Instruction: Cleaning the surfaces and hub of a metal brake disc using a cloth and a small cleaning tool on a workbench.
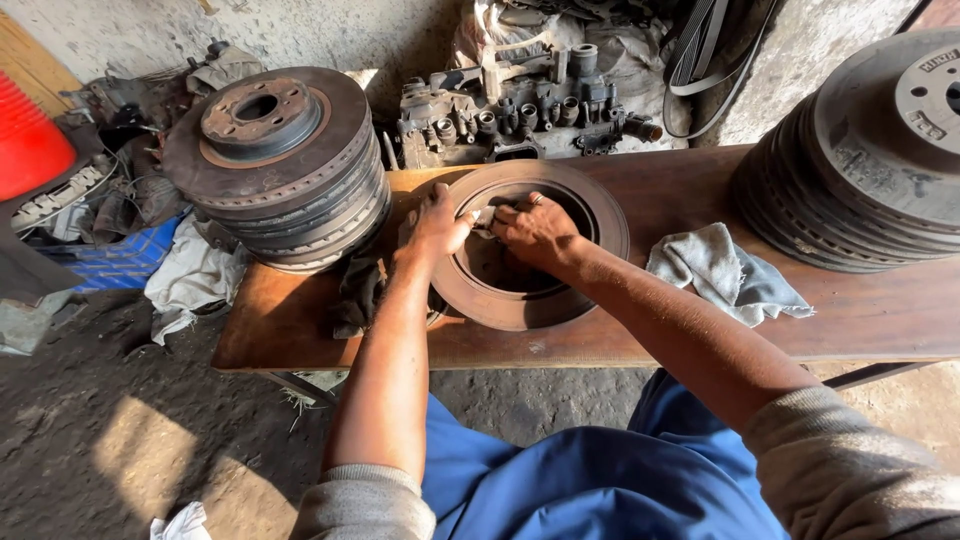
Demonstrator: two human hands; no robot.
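Brake disc (530, 290) lies on wooden bench (880, 310), dirt floor (120, 440) below.

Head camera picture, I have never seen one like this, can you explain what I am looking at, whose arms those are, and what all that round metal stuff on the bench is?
The picture comes from a camera worn on a person's head, looking down, so the two arms reaching in from the bottom are that person's own. They sit at a wooden bench in blue trousers. Both hands work on a rusty brake disc lying flat on the bench. The left hand rests on its far rim, and the right hand is inside its hollow centre. Between the hands is something small and pale; I cannot tell what it is. To the left stands a stack of discs, and another stack leans at the right. A grey rag lies on the bench beside the right arm. Behind the bench sit dirty engine parts.
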